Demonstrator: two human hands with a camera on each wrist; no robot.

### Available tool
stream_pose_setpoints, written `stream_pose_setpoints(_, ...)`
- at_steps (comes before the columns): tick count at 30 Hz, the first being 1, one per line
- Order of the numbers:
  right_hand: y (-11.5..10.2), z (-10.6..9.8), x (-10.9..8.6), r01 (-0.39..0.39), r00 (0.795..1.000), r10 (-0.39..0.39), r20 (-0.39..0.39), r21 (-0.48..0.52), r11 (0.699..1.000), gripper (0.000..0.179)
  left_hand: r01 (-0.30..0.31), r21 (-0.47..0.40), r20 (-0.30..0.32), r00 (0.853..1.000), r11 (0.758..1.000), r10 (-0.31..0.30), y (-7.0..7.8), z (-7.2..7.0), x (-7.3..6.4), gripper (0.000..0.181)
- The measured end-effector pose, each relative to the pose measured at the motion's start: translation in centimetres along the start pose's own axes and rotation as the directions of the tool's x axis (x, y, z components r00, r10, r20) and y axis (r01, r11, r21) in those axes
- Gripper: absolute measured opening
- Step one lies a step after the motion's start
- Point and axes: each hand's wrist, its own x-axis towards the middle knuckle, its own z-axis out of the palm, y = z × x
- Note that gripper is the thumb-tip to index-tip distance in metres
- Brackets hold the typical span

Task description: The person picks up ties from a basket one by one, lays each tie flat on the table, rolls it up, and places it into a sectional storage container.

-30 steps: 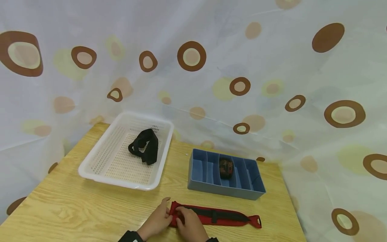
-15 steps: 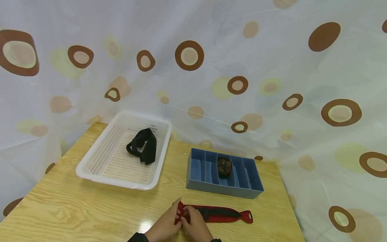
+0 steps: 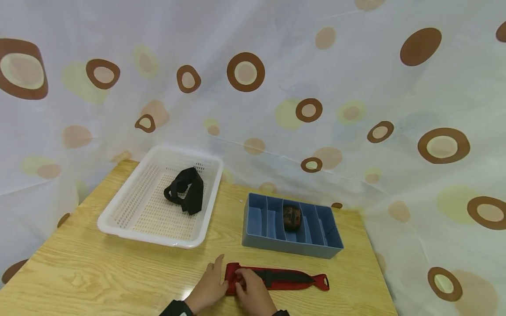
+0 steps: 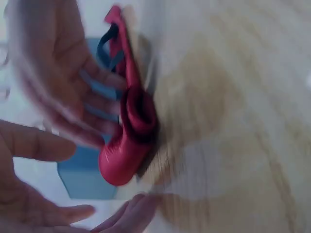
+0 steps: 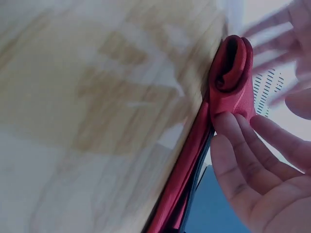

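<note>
Patterned sheeting [image 3: 276, 52] is hung behind a wood-grain table [image 3: 75, 267], on which a white basket [image 3: 150, 240], holding a black strap [image 3: 193, 197], and a blue divided tray [image 3: 292, 250], holding a dark patterned bundle [image 3: 292, 219] in its middle compartment, are placed. A red fabric strip [image 3: 290, 286] is laid on the table in front of the tray, its left end wound into a short coil [image 4: 124, 162]. Rolling of the strip toward its looped tip [image 3: 326, 281] is judged to be the step in hand. The coil is touched by the fingertips of the right hand [image 3: 256, 293]; its fingers are relaxed and nothing is gripped. The left hand [image 3: 207, 286] is held beside the coil, fingers extended and nothing grasped; thumb contact cannot be confirmed. For the next move, the coil should probably be engaged by both hands, kept square and turned toward the tip. Compared with half a second earlier, the left hand has been withdrawn from the coil; since one second earlier, the strip's exposed length has been reduced.
</note>
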Motion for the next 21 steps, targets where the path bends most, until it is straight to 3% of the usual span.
stream_pose_setpoints(3,0.1,-0.1,0.2,-0.040,0.999,0.040,0.016,0.051,0.998,0.026,0.042,-0.107,0.049,0.998,0.993,-0.037,-0.1,-0.7,0.1,0.070)
stream_pose_setpoints(7,0.1,0.0,0.3,-0.066,0.998,0.065,0.013,0.097,0.993,0.026,0.007,-0.202,0.072,0.997,0.979,0.008,0.2,-0.9,-0.1,0.071)
stream_pose_setpoints(13,0.0,0.2,0.5,-0.080,0.996,0.084,-0.011,0.199,0.977,0.027,-0.060,-0.102,-0.009,0.998,0.993,0.059,1.2,-0.6,-0.6,0.072)
stream_pose_setpoints(17,0.0,0.2,0.3,-0.101,0.994,0.109,-0.029,0.209,0.973,0.030,-0.081,-0.033,0.016,0.997,0.996,0.082,1.6,-0.3,-0.6,0.077)
stream_pose_setpoints(21,0.3,0.2,0.2,-0.105,0.992,0.113,-0.062,0.115,0.988,0.034,-0.103,0.028,0.049,0.994,0.994,0.102,1.5,0.4,-0.3,0.082)
